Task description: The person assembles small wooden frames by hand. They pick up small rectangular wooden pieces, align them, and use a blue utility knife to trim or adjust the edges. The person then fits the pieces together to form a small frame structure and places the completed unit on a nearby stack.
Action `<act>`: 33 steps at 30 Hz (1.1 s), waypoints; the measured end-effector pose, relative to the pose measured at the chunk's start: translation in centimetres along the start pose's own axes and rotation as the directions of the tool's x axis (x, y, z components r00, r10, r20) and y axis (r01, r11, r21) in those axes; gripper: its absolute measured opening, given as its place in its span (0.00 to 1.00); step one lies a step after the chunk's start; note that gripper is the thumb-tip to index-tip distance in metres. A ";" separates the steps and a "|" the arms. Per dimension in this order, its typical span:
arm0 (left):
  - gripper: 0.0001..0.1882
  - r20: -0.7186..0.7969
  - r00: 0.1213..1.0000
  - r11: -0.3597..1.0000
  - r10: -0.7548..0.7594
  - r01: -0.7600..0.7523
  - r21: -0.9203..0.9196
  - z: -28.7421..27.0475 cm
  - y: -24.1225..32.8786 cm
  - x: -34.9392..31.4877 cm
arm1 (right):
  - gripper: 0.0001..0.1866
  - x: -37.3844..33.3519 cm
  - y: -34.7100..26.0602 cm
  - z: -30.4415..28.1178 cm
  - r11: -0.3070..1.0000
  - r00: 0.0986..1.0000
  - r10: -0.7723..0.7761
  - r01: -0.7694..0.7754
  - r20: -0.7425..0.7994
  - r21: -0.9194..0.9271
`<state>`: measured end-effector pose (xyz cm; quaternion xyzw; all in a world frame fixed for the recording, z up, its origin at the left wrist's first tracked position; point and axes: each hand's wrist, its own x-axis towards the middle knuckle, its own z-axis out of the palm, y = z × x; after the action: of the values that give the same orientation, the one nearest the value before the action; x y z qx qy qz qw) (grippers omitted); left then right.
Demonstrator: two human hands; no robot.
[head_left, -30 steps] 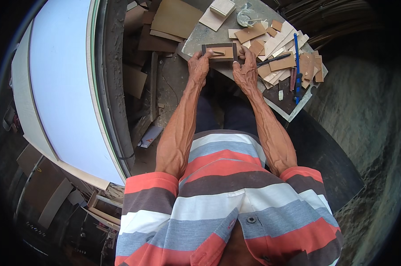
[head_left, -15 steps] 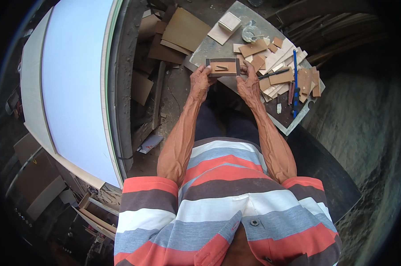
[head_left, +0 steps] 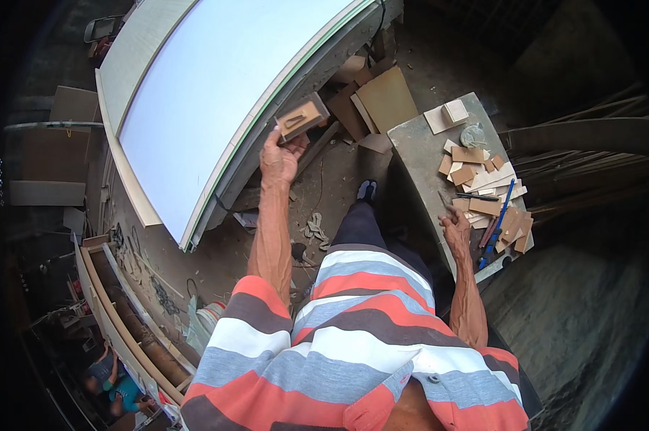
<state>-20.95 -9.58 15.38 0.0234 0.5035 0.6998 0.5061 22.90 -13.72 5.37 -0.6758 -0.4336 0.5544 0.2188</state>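
Observation:
My left hand (head_left: 278,159) is raised beside the large white-topped panel, its fingers closed round the lower end of a small wooden box (head_left: 295,123). The box is tilted, with dark edges and a tan face that carries a slim dark piece or slot. My right hand (head_left: 456,231) is at the near left edge of the low work table (head_left: 428,161), fingers partly bent and apart. A thin pointed thing lies by its fingertips; I cannot tell whether they touch it. Close by are several wooden offcuts (head_left: 507,176), a black pen-like tool (head_left: 476,196) and a blue-handled tool (head_left: 495,228).
The white-topped panel (head_left: 209,93) rises at the left. Brown boards (head_left: 387,100) lean behind it. A pale block (head_left: 454,111) and a roll of clear tape (head_left: 472,135) sit at the table's far end. Two people (head_left: 112,381) are at the lower left.
My right hand has let go of the box and moved right to the table's edge. The left hand has carried the box left, toward the white panel. My view has turned.

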 end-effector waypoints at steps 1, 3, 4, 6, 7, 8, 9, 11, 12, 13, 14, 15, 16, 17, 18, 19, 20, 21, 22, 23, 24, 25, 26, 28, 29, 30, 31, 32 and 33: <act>0.16 -0.040 0.999 0.999 0.032 -0.033 -0.023 -1.6 2.0 0.4 | 0.24 -0.9 0.9 -0.2 0.999 0.999 0.034 -0.034 0.009 -0.023; 0.15 -0.100 0.992 0.995 0.082 -0.087 -0.053 -4.4 4.9 1.9 | 0.25 -2.4 3.6 -1.0 0.992 0.993 0.114 -0.115 -0.018 -0.053; 0.14 -0.121 0.987 0.992 0.107 -0.114 -0.055 -5.3 6.1 2.7 | 0.26 -2.9 4.8 -1.2 0.986 0.986 0.158 -0.160 -0.045 -0.051; 0.14 -0.196 0.973 0.987 0.125 -0.142 -0.079 -6.6 8.3 4.0 | 0.25 -5.0 5.5 -1.3 0.961 0.958 0.272 -0.276 -0.091 -0.033; 0.15 -0.194 0.971 0.983 0.137 -0.157 -0.095 -7.5 9.3 4.9 | 0.25 -5.9 6.0 -1.4 0.942 0.938 0.330 -0.334 -0.106 -0.023; 0.15 -0.193 0.970 0.979 0.149 -0.172 -0.109 -8.1 10.1 5.4 | 0.25 -6.6 6.7 -1.5 0.920 0.914 0.388 -0.392 -0.119 -0.011; 0.15 -0.254 0.953 0.971 0.166 -0.202 -0.126 -8.4 10.8 6.4 | 0.24 -7.2 7.3 -1.6 0.906 0.900 0.421 -0.424 -0.114 -0.001; 0.15 -0.275 0.948 0.972 0.161 -0.201 -0.124 -9.2 11.6 7.6 | 0.24 -8.0 8.1 -1.5 0.872 0.866 0.488 -0.489 -0.106 0.018; 0.15 -0.282 0.946 0.971 0.161 -0.202 -0.124 -9.4 12.1 8.3 | 0.23 -8.1 8.2 -1.4 0.868 0.862 0.495 -0.496 -0.106 0.018; 0.14 -0.292 0.945 0.969 0.147 -0.197 -0.147 -10.0 12.6 8.9 | 0.22 -8.5 7.7 -1.0 0.862 0.857 0.505 -0.506 -0.101 0.019; 0.14 -0.301 0.942 0.968 0.149 -0.201 -0.149 -10.6 13.0 9.5 | 0.22 -8.6 7.2 -0.6 0.856 0.851 0.515 -0.516 -0.097 0.019; 0.14 -0.311 0.938 0.967 0.151 -0.205 -0.151 -11.2 13.4 10.2 | 0.22 -8.3 6.6 -0.2 0.857 0.853 0.516 -0.513 -0.080 0.056; 0.14 -0.322 0.935 0.967 0.147 -0.204 -0.151 -11.7 13.6 10.6 | 0.21 -8.2 5.5 0.2 0.865 0.860 0.502 -0.499 -0.089 0.057; 0.15 -0.354 0.926 0.964 0.132 -0.203 -0.172 -12.1 13.9 11.2 | 0.21 -8.0 4.3 0.8 0.873 0.867 0.488 -0.484 -0.099 0.058; 0.14 -0.352 0.929 0.968 0.117 -0.186 -0.170 -12.7 14.2 11.6 | 0.21 -7.9 3.6 1.2 0.881 0.874 0.473 -0.469 -0.109 0.058; 0.13 -0.346 0.933 0.971 0.102 -0.168 -0.169 -12.9 14.3 11.9 | 0.21 -7.6 3.3 1.5 0.891 0.889 0.451 -0.444 -0.081 0.093; 0.13 -0.341 0.936 0.974 0.086 -0.151 -0.168 -13.0 14.5 12.3 | 0.21 -7.4 3.1 1.7 0.897 0.895 0.439 -0.430 -0.084 0.105; 0.13 -0.349 0.935 0.973 0.066 -0.138 -0.185 -13.1 14.5 12.8 | 0.21 -6.9 2.8 1.9 0.902 0.900 0.426 -0.416 -0.088 0.117; 0.13 -0.353 0.934 0.972 0.056 -0.132 -0.196 -13.5 14.7 13.1 | 0.21 -6.5 2.3 2.3 0.906 0.906 0.414 -0.402 -0.084 0.128; 0.13 -0.357 0.933 0.970 0.045 -0.126 -0.207 -13.9 14.8 13.4 | 0.22 -6.4 1.8 2.6 0.914 0.913 0.400 -0.392 -0.081 0.104; 0.13 -0.361 0.932 0.968 0.035 -0.122 -0.218 -14.3 14.9 13.6 | 0.22 -6.3 1.6 2.9 0.918 0.915 0.394 -0.387 -0.083 0.087; 0.14 -0.344 0.938 0.970 0.049 -0.126 -0.206 -14.9 14.9 13.8 | 0.22 -6.3 1.4 3.1 0.921 0.918 0.389 -0.384 -0.083 0.067; 0.15 -0.327 0.943 0.972 0.062 -0.131 -0.194 -15.5 15.0 13.8 | 0.22 -6.3 1.2 3.3 0.924 0.920 0.382 -0.380 -0.083 0.047; 0.17 -0.348 0.935 0.982 0.069 -0.126 -0.144 -15.9 15.1 13.6 | 0.23 -6.8 1.1 3.6 0.917 0.914 0.398 -0.398 -0.079 0.012; 0.18 -0.386 0.920 0.988 0.064 -0.113 -0.106 -15.7 15.0 13.4 | 0.23 -7.1 1.2 3.7 0.913 0.910 0.406 -0.408 -0.079 -0.006; 0.20 -0.424 0.904 0.993 0.060 -0.098 -0.069 -15.5 15.0 13.1 | 0.24 -7.4 1.6 3.7 0.910 0.906 0.414 -0.416 -0.088 0.005; 0.21 -0.426 0.899 0.994 0.101 -0.105 0.014 -15.1 15.0 12.5 | 0.24 -7.7 2.1 3.6 0.906 0.900 0.423 -0.424 -0.101 0.018; 0.21 -0.426 0.893 0.989 0.143 -0.111 0.099 -14.7 15.1 11.5 | 0.24 -8.1 2.3 3.5 0.902 0.895 0.432 -0.431 -0.111 0.030; 0.22 -0.422 0.887 0.976 0.185 -0.117 0.183 -14.6 14.9 10.8 | 0.25 -8.5 2.6 3.4 0.900 0.892 0.435 -0.433 -0.124 0.046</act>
<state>-44.30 -11.34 13.91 -0.0563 0.6526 0.6840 0.3210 20.51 -22.79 7.12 -0.7885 -0.2520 0.5474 0.1232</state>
